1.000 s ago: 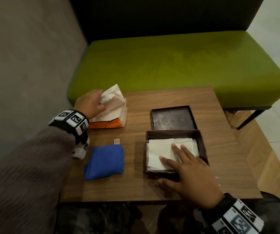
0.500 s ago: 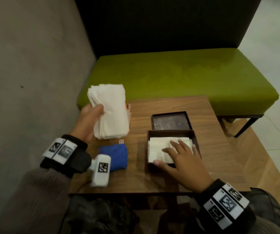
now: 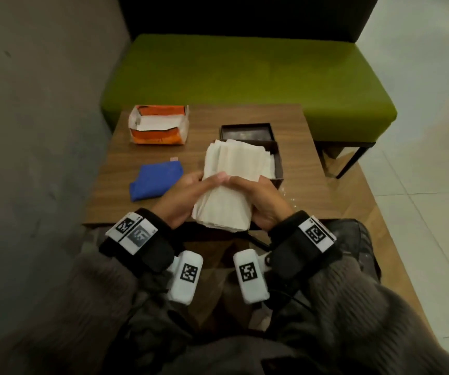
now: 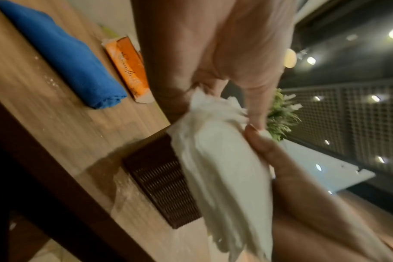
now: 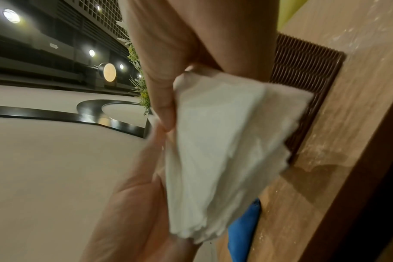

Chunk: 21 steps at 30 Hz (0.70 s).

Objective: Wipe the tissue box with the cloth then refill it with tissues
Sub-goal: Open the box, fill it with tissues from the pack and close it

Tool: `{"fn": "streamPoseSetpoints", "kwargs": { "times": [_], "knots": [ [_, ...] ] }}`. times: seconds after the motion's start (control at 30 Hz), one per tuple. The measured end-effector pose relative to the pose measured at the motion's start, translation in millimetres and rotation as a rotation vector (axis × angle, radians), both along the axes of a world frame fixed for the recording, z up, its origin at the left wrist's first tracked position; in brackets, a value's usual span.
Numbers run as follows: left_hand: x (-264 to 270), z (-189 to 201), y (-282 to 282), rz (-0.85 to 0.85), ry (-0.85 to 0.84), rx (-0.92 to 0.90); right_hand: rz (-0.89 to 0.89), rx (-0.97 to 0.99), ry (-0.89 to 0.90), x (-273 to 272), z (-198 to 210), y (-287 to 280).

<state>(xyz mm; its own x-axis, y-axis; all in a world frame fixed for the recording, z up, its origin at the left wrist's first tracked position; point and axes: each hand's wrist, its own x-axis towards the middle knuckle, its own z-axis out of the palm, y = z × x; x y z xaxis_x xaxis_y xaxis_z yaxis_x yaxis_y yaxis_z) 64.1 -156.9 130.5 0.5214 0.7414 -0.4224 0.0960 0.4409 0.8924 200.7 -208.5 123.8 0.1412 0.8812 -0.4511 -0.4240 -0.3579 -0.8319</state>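
Observation:
Both hands hold one thick stack of white tissues (image 3: 226,190) above the table's front edge, just in front of the tissue box. My left hand (image 3: 207,184) grips its left side and my right hand (image 3: 247,185) grips its right side, thumbs on top. The wrist views show the stack (image 4: 224,177) (image 5: 224,141) pinched between fingers and thumbs. The dark brown tissue box (image 3: 278,169) stands open behind the stack, with white tissues inside. Its lid (image 3: 246,131) lies upside down behind it. The folded blue cloth (image 3: 155,180) lies on the table to the left.
An opened orange tissue pack (image 3: 159,124) sits at the back left of the small wooden table (image 3: 245,115). A green bench (image 3: 245,77) stands behind the table, a grey wall on the left, tiled floor on the right. White crumbs dot the table by the box.
My left hand lifted the tissue stack out of the orange pack and brought it in front of the box. My right hand left the tissues in the box and took hold of the stack.

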Motion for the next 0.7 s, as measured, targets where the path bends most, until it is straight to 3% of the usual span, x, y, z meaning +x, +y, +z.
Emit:
{"fn": "streamPoseSetpoints", "kwargs": {
  "times": [0.07, 0.17, 0.23, 0.37, 0.43, 0.53, 0.7],
  "knots": [
    [0, -2, -6, 0.042, 0.061, 0.073, -0.005, -0.006, -0.008, 0, 1, -4],
    [-3, 0, -11, 0.095, -0.013, 0.055, 0.006, 0.000, 0.051, 3, 3, -10],
    [-5, 4, -14, 0.038, -0.060, 0.054, 0.010, 0.025, 0.034, 5, 4, -13],
    [-1, 4, -19, -0.101, 0.101, 0.239, 0.021, 0.019, -0.040, 3, 4, -14],
    [-1, 3, -17, -0.009, 0.132, 0.287, 0.024, 0.024, -0.052, 4, 4, -15],
    [-5, 7, -15, 0.118, -0.013, 0.185, 0.037, 0.068, -0.042, 8, 7, -19],
    [9, 5, -27, -0.029, 0.039, 0.280, 0.016, 0.067, 0.024, -4, 5, -15]
  ]
}}
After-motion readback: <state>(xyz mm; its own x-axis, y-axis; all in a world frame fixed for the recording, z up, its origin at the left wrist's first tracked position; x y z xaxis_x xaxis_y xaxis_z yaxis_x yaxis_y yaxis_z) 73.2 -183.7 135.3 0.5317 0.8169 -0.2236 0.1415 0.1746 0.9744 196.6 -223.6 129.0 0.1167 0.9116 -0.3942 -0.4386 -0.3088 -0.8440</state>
